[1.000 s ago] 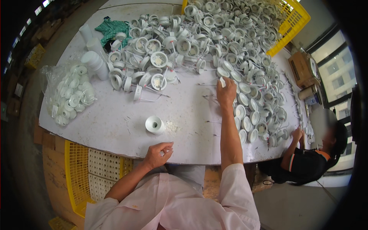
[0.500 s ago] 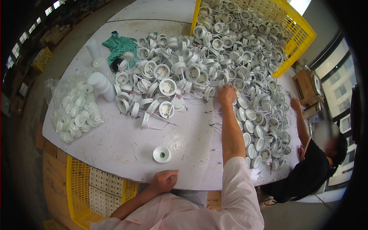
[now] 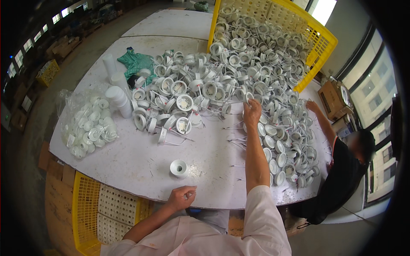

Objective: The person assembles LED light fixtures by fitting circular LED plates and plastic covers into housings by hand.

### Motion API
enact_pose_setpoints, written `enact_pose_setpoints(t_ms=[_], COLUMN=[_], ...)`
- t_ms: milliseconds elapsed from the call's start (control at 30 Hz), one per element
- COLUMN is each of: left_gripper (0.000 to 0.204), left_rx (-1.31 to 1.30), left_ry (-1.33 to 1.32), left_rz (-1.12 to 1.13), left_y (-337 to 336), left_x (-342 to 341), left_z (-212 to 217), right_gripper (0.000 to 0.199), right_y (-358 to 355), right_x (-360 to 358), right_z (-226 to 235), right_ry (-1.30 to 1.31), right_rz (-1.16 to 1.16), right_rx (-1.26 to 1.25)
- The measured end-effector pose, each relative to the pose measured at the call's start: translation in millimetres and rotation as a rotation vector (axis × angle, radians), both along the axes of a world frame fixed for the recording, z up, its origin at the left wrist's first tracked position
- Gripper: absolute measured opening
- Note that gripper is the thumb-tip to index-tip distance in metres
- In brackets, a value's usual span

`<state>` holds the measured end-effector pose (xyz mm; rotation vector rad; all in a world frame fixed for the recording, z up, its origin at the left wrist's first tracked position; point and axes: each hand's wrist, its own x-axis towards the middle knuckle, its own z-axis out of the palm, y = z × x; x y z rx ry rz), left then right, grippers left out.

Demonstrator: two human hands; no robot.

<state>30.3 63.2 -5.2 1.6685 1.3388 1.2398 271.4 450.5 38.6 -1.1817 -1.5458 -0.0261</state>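
White bench (image 3: 141, 162) in a workshop carries a wide heap of white round fittings (image 3: 239, 85) with thin wire leads, spilling from a tipped yellow crate (image 3: 318, 40). Right hand (image 3: 252, 112) reaches into the heap, fingers closed on one fitting (image 3: 247, 97). Left hand (image 3: 183, 197) rests at the near bench edge, fingers curled loosely; whether it holds anything cannot be told. One single fitting (image 3: 178, 167) sits just ahead of it. Bag of white parts (image 3: 87, 128) lies far left. Another person (image 3: 346, 166) reaches in from the right.
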Motion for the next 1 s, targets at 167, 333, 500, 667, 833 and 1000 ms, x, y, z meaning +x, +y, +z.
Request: enact_pose_setpoints(t_ms=[167,333,500,667,833,1000], left_gripper=[0.019,0.026,0.059,0.061,0.057,0.061], left_rx=[-0.032,-0.028,0.215,-0.115,-0.351,-0.202], left_ry=[0.012,-0.098,-0.289,-0.404,-0.644,-0.682], left_rz=[0.010,-0.024,-0.057,-0.338,-0.531,-0.332], left_y=[-6.9,0.4,33.4,39.9,20.6,6.4], left_x=[-1.9,1.2,12.2,3.4,-9.8,-8.4], left_z=[-0.7,33.6,98.2,101.3,99.8,86.7], right_gripper=[0.019,0.024,0.031,0.038,0.039,0.046], right_y=[-77.5,-187.0,-272.7,-315.7,-332.9,-343.5], right_x=[0.7,-4.3,-8.2,-15.2,-18.0,-31.6], right_z=[40.6,87.6,90.2,91.4,89.9,63.3], right_ry=[0.000,-0.076,-0.063,-0.111,-0.135,0.637], right_rz=[-0.016,0.180,0.674,1.026,1.066,0.956], right_rx=[0.106,0.121,-0.098,-0.331,-0.394,-0.730])
